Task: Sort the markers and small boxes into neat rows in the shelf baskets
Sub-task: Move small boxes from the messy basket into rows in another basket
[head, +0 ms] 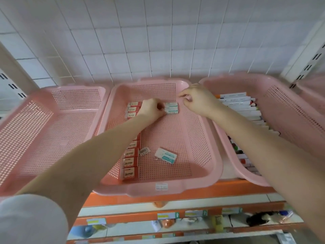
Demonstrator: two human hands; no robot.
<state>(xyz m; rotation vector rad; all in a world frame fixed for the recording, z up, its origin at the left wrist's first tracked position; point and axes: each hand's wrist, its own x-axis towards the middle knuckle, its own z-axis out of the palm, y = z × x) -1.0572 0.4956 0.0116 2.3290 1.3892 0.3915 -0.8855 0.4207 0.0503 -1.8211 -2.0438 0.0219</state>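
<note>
Three pink mesh baskets stand side by side on a shelf. In the middle basket [198,147] a column of red 2B boxes [130,162] runs along the left side. My left hand [152,108] rests at the far end, its fingers curled on the white-and-teal boxes [172,108] stacked there. My right hand [197,99] hovers over the far right corner and pinches a small pale item; what it is I cannot make out. One white-and-teal box [166,155] lies loose and askew near the front. The right basket [288,110] holds a row of markers [246,110].
The left basket [35,127] holds nothing. A small barcode label [144,151] lies beside the red column. A white tiled wall stands behind. An orange shelf edge [175,196] runs below, with stocked lower shelves and price tags.
</note>
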